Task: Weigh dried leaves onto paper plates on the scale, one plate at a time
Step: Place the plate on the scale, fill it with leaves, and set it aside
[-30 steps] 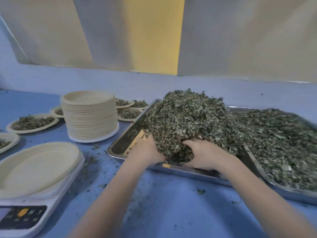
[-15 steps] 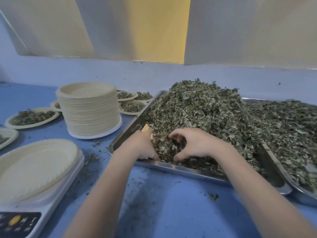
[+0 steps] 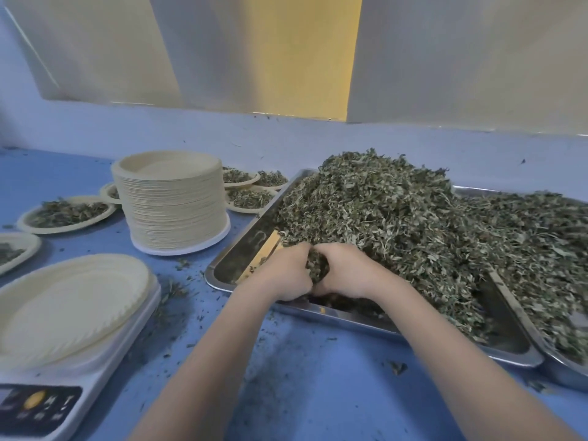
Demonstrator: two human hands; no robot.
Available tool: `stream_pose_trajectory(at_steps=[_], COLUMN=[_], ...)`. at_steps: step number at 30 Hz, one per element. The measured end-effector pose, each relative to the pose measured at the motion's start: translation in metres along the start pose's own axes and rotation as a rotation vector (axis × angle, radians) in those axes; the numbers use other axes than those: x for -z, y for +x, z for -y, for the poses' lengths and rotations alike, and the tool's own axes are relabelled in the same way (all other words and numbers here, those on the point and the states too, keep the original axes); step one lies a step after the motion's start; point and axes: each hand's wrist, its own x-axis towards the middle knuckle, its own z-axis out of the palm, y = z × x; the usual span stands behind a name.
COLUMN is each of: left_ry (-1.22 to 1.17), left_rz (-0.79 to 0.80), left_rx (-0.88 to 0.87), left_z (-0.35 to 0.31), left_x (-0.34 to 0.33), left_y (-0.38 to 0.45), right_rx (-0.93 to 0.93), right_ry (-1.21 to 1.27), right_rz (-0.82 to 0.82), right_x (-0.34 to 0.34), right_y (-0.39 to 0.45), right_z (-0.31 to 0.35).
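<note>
Left hand [image 3: 283, 275] and right hand [image 3: 345, 275], cupped together, clasp a clump of dried leaves [image 3: 316, 265] at the steel tray's [image 3: 334, 315] near edge. Keep the grip closed underneath; carry leftward to the empty paper plate [image 3: 68, 308] on the scale [image 3: 105, 374].

The fingers [image 3: 321, 249] of both hands curl into a clump of dried leaves [image 3: 316, 265], so their tips are buried and the amount they hold cannot be told. The leaf heap [image 3: 397, 218] hides most of the steel tray's [image 3: 350, 319] floor. A second tray [image 3: 569, 367] on the right is cut off by the frame edge. The scale [image 3: 105, 370] runs past the left and bottom edges, and its panel markings [image 3: 38, 405] are too blurred to read. The tall plate stack [image 3: 173, 205] hides part of a filled plate [image 3: 109, 192] behind it. Another plate [image 3: 16, 253] is cropped at the left edge.
</note>
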Motion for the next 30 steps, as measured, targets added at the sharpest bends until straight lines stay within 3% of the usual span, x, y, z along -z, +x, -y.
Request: stream_pose_trajectory(at_steps=[7,13,19,23,26,30], left_ry=[0.061,0.135,0.035,-0.165,-0.157,-0.161], left_rz=[-0.105,-0.119,-0.175,-0.165,-0.125,-0.256], left_rx=[-0.005,0.166,0.316,0.308,0.313,0.299], left_z=[0.006,0.051,0.113,0.143,0.164,0.183], left_x=[0.061,0.129,0.162,0.159,0.160,0.159], left_y=[-0.024,-0.086,-0.145,-0.167,-0.179,-0.186], right_rx=[0.098,0.305,0.383,0.375,0.332,0.372], right_ry=[0.034,0.079,0.171,0.013,-0.020,0.104], right_rz=[-0.036,0.021,0.166,0.255,0.400,0.250], right_x=[0.026,0.008,-0.033,-0.043,-0.037,-0.035], right_y=[0.017,0.042,0.058,0.064,0.069,0.069], right_z=[0.061,0.156,0.235,0.245,0.240,0.237])
